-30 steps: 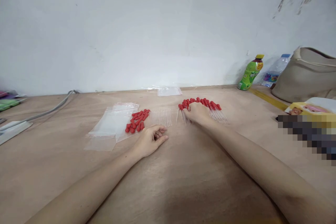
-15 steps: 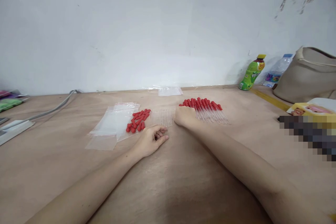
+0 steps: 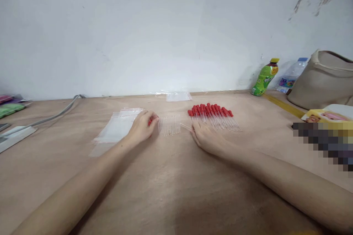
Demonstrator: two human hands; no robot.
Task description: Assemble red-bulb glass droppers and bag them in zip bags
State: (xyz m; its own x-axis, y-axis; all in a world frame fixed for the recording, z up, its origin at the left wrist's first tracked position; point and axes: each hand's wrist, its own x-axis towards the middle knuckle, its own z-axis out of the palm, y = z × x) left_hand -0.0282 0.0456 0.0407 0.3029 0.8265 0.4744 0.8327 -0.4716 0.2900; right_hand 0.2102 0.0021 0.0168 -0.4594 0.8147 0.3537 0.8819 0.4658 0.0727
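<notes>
My left hand (image 3: 142,127) reaches over the pile of loose red rubber bulbs (image 3: 152,119) and covers most of it; its fingers curl down onto them. Just to its right lies a row of bare clear glass tubes (image 3: 169,125). My right hand (image 3: 205,138) rests on the table, and its fingertips pinch one clear glass tube (image 3: 186,127) that points left. Behind that hand lies a row of finished droppers with red bulbs (image 3: 212,114).
Clear zip bags (image 3: 114,129) lie left of the bulbs, one more (image 3: 178,96) by the wall. A grey cable (image 3: 49,116) runs at the left. A green bottle (image 3: 264,76), a water bottle (image 3: 292,73) and a beige bag (image 3: 321,79) stand at the right.
My left hand went forward from the bare table onto the red bulbs. My right hand drew back from the tube row with one glass tube in its fingers.
</notes>
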